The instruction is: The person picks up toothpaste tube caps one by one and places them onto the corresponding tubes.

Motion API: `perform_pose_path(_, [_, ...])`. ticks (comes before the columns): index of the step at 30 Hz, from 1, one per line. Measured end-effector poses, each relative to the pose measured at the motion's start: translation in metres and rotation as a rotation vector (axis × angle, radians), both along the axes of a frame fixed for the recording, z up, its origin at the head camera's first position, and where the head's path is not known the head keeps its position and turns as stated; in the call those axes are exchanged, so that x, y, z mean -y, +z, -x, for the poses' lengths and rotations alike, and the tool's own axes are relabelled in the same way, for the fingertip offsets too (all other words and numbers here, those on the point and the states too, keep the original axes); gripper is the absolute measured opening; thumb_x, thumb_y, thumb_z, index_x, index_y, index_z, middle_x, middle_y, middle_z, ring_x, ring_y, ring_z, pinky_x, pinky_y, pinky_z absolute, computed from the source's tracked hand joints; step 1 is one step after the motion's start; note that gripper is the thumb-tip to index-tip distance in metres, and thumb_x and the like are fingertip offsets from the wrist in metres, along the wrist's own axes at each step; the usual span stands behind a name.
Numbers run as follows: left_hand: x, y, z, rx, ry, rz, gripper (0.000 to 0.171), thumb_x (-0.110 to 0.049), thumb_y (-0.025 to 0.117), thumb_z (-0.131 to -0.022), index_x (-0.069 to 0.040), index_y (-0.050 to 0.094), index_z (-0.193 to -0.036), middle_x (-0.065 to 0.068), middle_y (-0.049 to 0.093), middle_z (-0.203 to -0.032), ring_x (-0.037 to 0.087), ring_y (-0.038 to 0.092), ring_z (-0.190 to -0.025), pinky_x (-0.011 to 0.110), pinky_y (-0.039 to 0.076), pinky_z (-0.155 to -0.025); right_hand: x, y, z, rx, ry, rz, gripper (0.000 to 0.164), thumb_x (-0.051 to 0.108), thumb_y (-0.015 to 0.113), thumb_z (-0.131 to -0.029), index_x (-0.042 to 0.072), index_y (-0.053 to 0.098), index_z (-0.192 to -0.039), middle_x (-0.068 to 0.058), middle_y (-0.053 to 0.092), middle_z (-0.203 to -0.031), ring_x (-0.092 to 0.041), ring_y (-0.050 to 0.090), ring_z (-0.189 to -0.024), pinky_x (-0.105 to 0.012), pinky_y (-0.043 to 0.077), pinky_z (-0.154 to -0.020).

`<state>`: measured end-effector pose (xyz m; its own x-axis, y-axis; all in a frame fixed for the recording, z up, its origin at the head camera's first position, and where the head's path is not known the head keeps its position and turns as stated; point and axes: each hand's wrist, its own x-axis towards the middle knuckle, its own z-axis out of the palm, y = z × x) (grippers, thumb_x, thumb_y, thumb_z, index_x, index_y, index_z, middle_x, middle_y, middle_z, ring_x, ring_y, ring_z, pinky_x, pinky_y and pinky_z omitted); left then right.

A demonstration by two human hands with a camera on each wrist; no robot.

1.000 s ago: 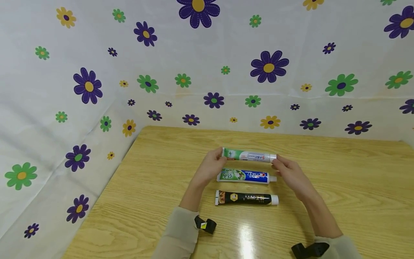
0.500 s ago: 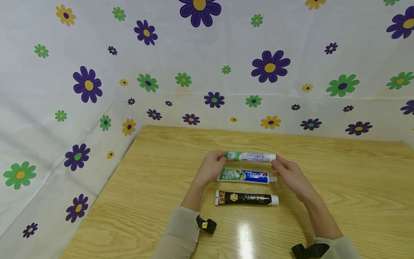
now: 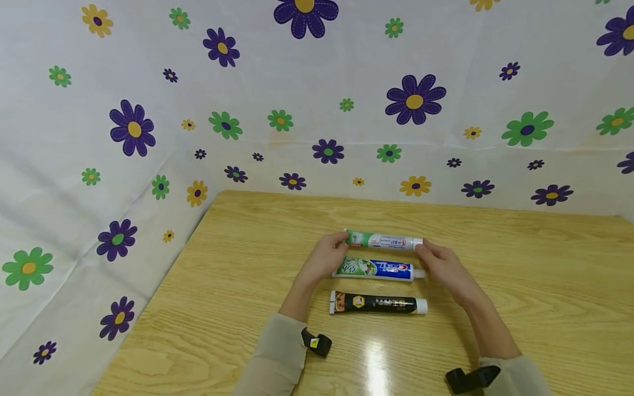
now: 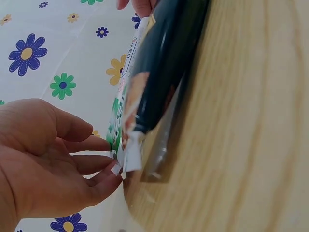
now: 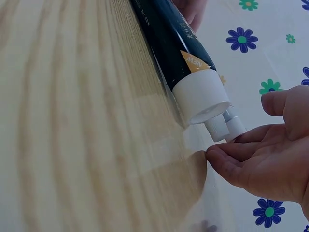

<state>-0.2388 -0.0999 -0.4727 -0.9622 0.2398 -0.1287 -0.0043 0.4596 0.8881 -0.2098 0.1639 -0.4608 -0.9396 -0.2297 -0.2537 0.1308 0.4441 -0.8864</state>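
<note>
Three toothpaste tubes lie in a row, caps to the right. Farthest is a green and white toothpaste tube [image 3: 383, 240], with a hand at each end. My left hand [image 3: 325, 254] touches its flat left end; in the left wrist view the fingers [image 4: 99, 162] reach the tube ends while the thumb stands apart. At the white cap is my right hand [image 3: 443, 269], its fingertips against it and the thumb lifted away in the right wrist view. Nearer to me lie a blue and green toothpaste tube [image 3: 381, 269] and a black toothpaste tube [image 3: 378, 302] with a white cap.
The tubes lie on a wood-grain table [image 3: 238, 247]. A white cloth [image 3: 277, 71] with printed flowers hangs behind it and along the left side. Black camera mounts [image 3: 317, 342] sit on both wrists.
The green and white tube has shifted slightly toward me and to the right at its left end. My left hand has drawn back a little; my right hand stays by the cap.
</note>
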Motion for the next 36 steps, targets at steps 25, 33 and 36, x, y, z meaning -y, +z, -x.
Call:
perform_pose_path(25, [0.015, 0.002, -0.003, 0.058, 0.010, 0.030, 0.050, -0.016, 0.041, -0.105, -0.002, 0.034, -0.153, 0.019, 0.037, -0.155, 0.026, 0.060, -0.100, 0.047, 0.048, -0.100, 0.003, -0.009, 0.009, 0.066, 0.015, 0.083, 0.069, 0.045, 0.031, -0.108, -0.002, 0.015, -0.156, -0.020, 0.015, -0.163, -0.041, 0.022, -0.147, -0.055, 0.015, -0.119])
perform_pose_path(33, [0.022, 0.004, -0.003, -0.010, -0.001, 0.096, 0.054, -0.018, 0.045, -0.105, 0.000, 0.031, -0.153, 0.022, 0.034, -0.156, 0.026, 0.064, -0.102, 0.043, 0.049, -0.097, -0.008, -0.008, 0.005, 0.048, 0.014, 0.056, 0.070, 0.047, 0.031, -0.107, 0.000, 0.013, -0.157, -0.033, 0.033, -0.152, -0.047, 0.042, -0.135, -0.060, 0.022, -0.115])
perform_pose_path(36, [0.023, 0.009, -0.005, -0.066, -0.026, 0.158, 0.058, -0.022, 0.048, -0.105, -0.001, 0.029, -0.154, 0.023, 0.024, -0.160, 0.039, 0.019, -0.149, 0.054, 0.022, -0.119, -0.015, -0.005, 0.002, -0.024, 0.008, 0.015, 0.070, 0.045, 0.030, -0.108, -0.002, 0.012, -0.157, -0.032, 0.027, -0.155, -0.049, 0.041, -0.134, -0.061, 0.024, -0.114])
